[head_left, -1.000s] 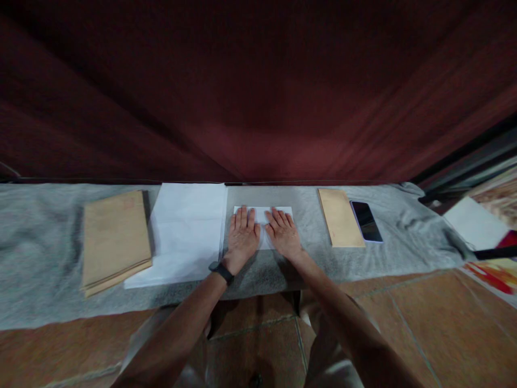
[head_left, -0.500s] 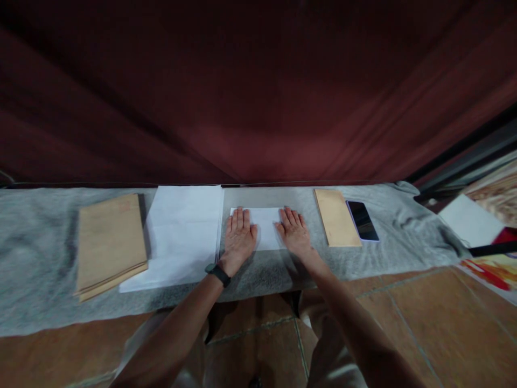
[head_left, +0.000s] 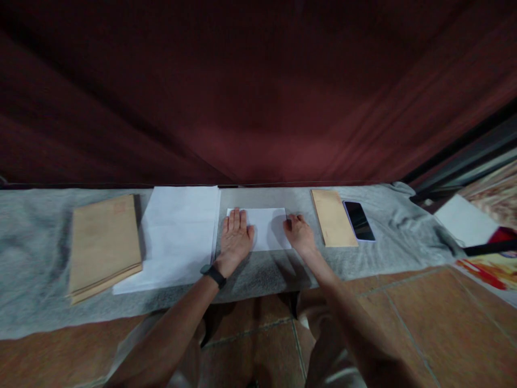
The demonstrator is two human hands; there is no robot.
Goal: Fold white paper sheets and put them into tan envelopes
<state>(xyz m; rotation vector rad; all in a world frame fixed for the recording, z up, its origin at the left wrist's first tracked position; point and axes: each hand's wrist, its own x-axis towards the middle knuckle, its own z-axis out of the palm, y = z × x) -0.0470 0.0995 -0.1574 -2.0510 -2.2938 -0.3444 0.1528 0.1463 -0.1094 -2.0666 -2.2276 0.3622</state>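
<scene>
A folded white sheet of paper [head_left: 266, 229] lies on the grey cloth in front of me. My left hand [head_left: 235, 237] rests flat over its left end, fingers stretched out and a dark band on the wrist. At the paper's right edge, my right hand [head_left: 299, 233] has its fingers curled in, thumb and fingertips closed on that edge; the exact grip is partly hidden. Left of my hands is a stack of large white paper [head_left: 180, 231], partly covered by several brown envelopes [head_left: 105, 237]. To the right sits a smaller tan envelope [head_left: 333, 218].
A phone [head_left: 359, 221] with a purple edge lies beside the tan envelope. Grey cloth [head_left: 407, 226] covers the long narrow surface. A dark red curtain [head_left: 258, 108] hangs right behind it. A white board [head_left: 466, 221] juts in at far right, above tiled floor [head_left: 452, 307].
My right hand has gone from lying flat on the paper to curling its fingers at the paper's right edge. My left hand has stayed flat. The view has shifted slightly.
</scene>
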